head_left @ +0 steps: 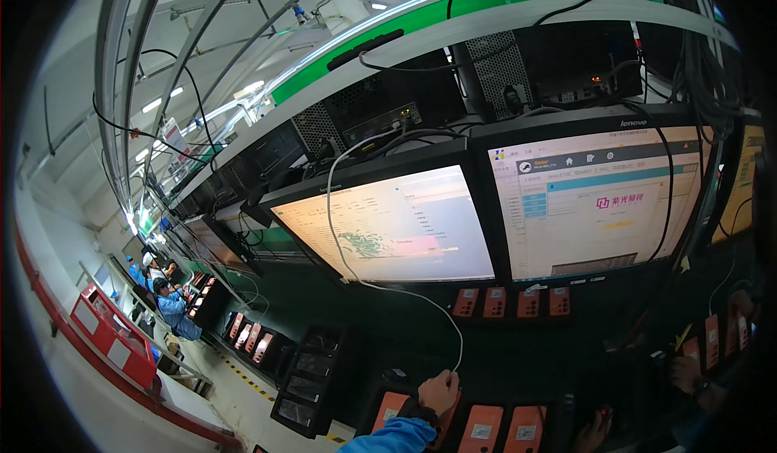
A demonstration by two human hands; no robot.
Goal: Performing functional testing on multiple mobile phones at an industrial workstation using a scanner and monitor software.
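Pinched slim, white, flexible cable [462, 341] in bare left hand [438, 391], over flat, orange, rectangular device [445, 429] in near row (couldn't tell grip of shadowed right hand [595, 432]). Seemingly was mid-hookup; probably called for aligning, then seating cable end.

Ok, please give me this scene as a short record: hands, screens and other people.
Left hand: curled at the lower end of a white cable, among orange devices
Right hand: dim, at a small red light; hold unclear
Screens: two large lit monitors, a third partly seen right
Other people: workers in blue, far left; another person's hand, right
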